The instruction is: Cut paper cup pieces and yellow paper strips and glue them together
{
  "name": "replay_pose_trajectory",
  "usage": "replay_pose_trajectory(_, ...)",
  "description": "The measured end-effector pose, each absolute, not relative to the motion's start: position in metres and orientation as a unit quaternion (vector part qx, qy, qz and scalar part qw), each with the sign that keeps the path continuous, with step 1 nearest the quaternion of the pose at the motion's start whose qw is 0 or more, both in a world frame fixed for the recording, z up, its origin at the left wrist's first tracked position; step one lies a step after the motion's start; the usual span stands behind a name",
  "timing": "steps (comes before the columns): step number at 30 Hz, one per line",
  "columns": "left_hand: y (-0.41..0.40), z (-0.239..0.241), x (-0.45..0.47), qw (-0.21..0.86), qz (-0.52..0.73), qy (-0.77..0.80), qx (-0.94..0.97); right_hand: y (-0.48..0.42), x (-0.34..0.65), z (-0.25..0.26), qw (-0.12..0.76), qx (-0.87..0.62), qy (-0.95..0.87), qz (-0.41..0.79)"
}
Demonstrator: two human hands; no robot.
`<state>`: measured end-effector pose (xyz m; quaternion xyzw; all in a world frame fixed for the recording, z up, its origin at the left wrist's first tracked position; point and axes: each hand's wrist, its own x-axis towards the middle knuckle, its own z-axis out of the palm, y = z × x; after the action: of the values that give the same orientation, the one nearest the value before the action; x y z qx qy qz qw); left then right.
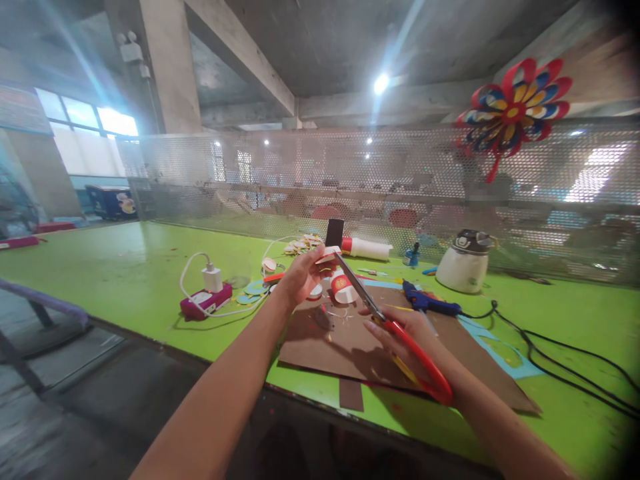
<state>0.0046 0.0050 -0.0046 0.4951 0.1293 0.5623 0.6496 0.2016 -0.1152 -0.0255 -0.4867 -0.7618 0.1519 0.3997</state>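
Green table (145, 267) borders brown board (345, 350) (scissors (399, 335) above).

Left of the left hand (301, 277), a power strip (213, 300) and white cable (183, 275) obstruct; bare counter (125, 267) opens beyond them. A glue gun (434, 303) lies just past the right hand (416, 327), its cord (526, 334) trailing rightward.
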Motion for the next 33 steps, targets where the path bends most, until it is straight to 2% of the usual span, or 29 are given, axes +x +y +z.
replay_pose_trajectory(33, 0.0069, -0.0055, 0.0048, 0.652, 0.558, 0.123, 0.498, -0.1154, 0.202, -0.0249, 0.394, -0.482, -0.766, 0.162)
